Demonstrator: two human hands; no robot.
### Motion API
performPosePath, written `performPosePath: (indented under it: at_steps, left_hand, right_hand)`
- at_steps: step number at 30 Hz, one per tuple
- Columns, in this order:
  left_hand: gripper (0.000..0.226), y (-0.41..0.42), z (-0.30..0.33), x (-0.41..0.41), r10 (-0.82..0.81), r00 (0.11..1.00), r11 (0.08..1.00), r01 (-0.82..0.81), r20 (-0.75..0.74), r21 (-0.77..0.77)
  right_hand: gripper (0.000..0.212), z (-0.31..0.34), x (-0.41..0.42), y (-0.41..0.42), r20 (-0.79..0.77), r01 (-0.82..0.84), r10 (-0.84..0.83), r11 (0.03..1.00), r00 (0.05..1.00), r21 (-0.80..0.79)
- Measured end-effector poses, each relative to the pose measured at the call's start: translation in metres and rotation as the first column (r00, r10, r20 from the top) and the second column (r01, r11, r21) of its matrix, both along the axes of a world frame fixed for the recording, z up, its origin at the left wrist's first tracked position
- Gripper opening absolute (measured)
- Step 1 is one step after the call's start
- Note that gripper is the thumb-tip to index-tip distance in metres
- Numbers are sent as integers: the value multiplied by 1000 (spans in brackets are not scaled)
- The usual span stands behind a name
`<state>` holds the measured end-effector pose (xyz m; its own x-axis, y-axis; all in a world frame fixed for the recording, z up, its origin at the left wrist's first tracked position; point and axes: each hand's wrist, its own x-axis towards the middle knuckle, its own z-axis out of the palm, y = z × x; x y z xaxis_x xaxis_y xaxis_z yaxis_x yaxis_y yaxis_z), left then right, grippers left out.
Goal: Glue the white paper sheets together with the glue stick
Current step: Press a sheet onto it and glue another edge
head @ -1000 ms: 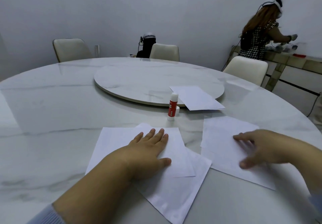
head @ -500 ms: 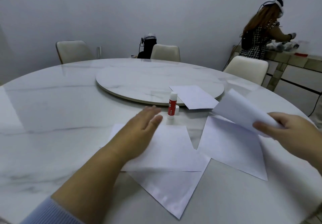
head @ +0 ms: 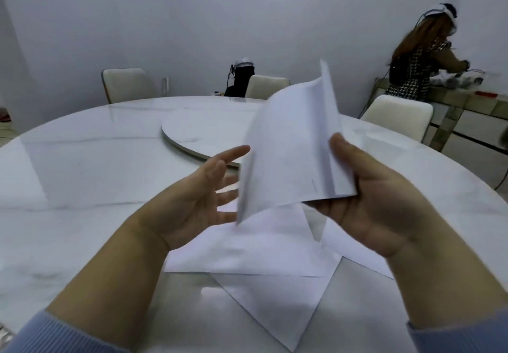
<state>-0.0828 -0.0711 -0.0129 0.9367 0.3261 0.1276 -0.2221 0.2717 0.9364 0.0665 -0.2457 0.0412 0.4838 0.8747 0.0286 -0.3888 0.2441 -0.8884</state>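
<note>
My right hand (head: 376,204) holds a white paper sheet (head: 291,155) up in the air above the table, thumb on its near face; the sheet curls and stands almost upright. Beside the sheet's left edge my left hand (head: 198,201) is raised with the palm turned up and the fingers spread, holding nothing. Two overlapping white sheets (head: 264,253) lie flat on the table below the hands. Part of another sheet (head: 354,251) lies to their right under my right wrist. The glue stick is hidden behind the raised sheet.
The round marble table (head: 82,187) has a raised turntable (head: 203,130) in its middle. White chairs (head: 126,84) stand around the far side. Another person (head: 412,69) works at a side counter at the far right.
My right hand has lifted one sheet from the right of the table and brought it up to the middle. My left hand left the flat sheets and rose, turning palm up.
</note>
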Motion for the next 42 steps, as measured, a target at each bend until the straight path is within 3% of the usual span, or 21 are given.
performPosePath:
  at_steps: [2,6,9,12,15,17,18,23,27,31,42]
  left_hand:
    - [66,4,-4,-4,11,1000,1000,-11,-10,-26]
    - [42,9,-2,-10,238,970,965,-241,-47,-103]
    - [29,14,-2,-20,357,923,934,-348,-141,83]
    - [20,15,-6,-27,510,839,846,-449,-191,288]
    - [17,16,-10,-35,597,780,775,-499,-190,387]
    - [15,17,-12,-41,603,767,763,-476,-217,438]
    - [16,16,-13,-43,600,765,761,-454,-236,463]
    - [17,11,-13,-44,560,780,796,-413,-281,442]
    - [12,11,-16,-42,605,723,742,-361,-333,564]
    - [9,13,-20,-42,642,692,669,-294,-331,682]
    - [13,20,-23,-45,646,690,594,-186,-327,782]
  right_hand:
    - [42,-12,0,10,-84,-56,58,998,995,20]
    - [45,-31,6,18,-155,-137,141,990,978,34]
    - [58,-41,14,19,-51,-76,77,997,996,5]
    - [63,-49,21,16,48,28,-25,997,999,-65]
    - [73,-61,29,14,322,226,-142,944,936,-239]
    - [79,-64,30,14,520,308,-134,914,843,-264]
    - [77,-64,29,13,538,275,-96,925,837,-263]
    - [37,-63,28,14,377,76,67,933,924,-352]
    - [20,-68,28,15,502,181,51,897,863,-404]
    - [18,-73,32,13,561,271,13,866,828,-420]
    - [14,-77,28,15,682,323,127,809,720,-492]
